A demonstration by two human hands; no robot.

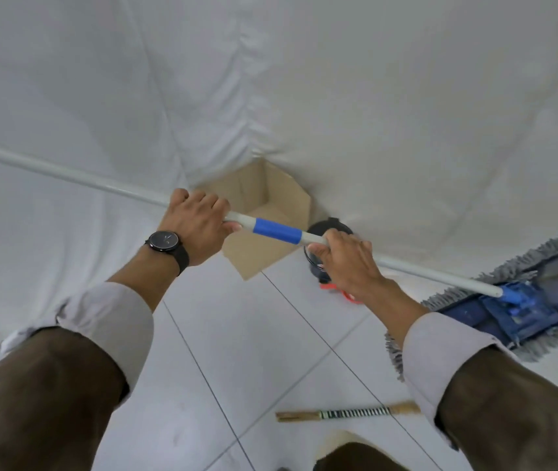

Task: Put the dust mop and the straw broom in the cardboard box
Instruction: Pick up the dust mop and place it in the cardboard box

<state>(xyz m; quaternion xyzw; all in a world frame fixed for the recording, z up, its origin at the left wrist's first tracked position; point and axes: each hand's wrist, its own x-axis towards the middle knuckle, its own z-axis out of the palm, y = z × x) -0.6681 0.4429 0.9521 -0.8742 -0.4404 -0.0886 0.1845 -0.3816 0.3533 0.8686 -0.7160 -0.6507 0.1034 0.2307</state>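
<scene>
I hold the dust mop (522, 307) by its long white pole, which crosses the view from upper left to lower right. My left hand (196, 226) grips the pole left of its blue band, and my right hand (348, 263) grips it just right of the band. The blue mop head with grey fringe hangs at the right, near the floor. The open cardboard box (270, 198) stands behind my hands, against the white sheet. The straw broom (348, 413) lies on the tiles near my feet, its striped handle showing and its bristle end hidden by my right sleeve.
A dark round container (318, 260) stands just right of the box, with an orange loop (342, 290) on the floor beside it. White fabric (304, 79) covers the wall and the left floor. Pale tiles (243, 334) run from the box to my feet.
</scene>
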